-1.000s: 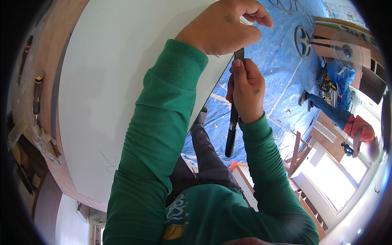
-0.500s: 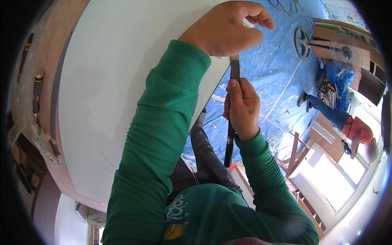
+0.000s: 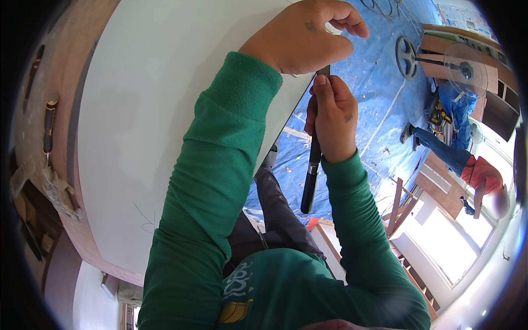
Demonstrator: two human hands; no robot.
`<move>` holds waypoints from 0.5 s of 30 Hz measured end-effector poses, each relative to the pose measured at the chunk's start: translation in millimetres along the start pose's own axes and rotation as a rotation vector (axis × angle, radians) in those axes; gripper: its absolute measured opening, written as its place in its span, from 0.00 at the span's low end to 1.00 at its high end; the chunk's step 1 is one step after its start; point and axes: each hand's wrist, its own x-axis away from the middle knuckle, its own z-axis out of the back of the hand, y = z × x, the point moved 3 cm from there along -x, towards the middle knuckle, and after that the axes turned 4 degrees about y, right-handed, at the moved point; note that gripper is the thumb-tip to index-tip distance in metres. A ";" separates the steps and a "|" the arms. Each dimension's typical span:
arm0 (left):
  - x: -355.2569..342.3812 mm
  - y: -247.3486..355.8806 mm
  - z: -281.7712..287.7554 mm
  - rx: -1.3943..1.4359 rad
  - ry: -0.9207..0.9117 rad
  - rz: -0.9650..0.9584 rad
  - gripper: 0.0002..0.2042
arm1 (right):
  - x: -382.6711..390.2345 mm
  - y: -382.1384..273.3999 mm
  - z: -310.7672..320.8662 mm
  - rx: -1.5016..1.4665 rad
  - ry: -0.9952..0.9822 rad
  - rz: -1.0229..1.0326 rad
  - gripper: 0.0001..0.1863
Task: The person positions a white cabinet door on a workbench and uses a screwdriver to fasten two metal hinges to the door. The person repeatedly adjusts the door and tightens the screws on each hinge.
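My left hand (image 3: 300,41) rests at the edge of a large white panel (image 3: 121,110), fingers curled; what they grip is hidden. Just below it, my right hand (image 3: 335,121) is closed around a long, dark, flat tool (image 3: 309,190), like a file, with a black lower end. The tool's upper end runs up under my left hand at the panel's edge, so its contact there is hidden.
Screwdrivers (image 3: 49,126) lie left of the panel on a wooden strip (image 3: 80,33). Blue tarp (image 3: 368,66) covers the floor at right, with a fan (image 3: 465,69), power tools (image 3: 440,115), wooden pieces (image 3: 399,209) and a co-worker in red (image 3: 478,170) bending over.
My right hand and the tool slid down toward me half a second ago and are now back up near my left hand. The co-worker's arm has shifted slightly.
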 end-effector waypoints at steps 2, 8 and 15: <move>0.7 -1.7 -0.9 0.017 0.008 -0.022 0.19 | 8.3 8.9 -1.1 -0.001 0.018 -0.002 0.19; 0.7 4.7 1.1 -0.003 0.001 0.037 0.19 | -6.4 -1.1 2.7 -0.064 0.001 -0.010 0.17; 1.6 6.7 0.9 0.008 0.000 0.057 0.19 | 12.7 7.2 5.5 -0.007 -0.016 -0.032 0.18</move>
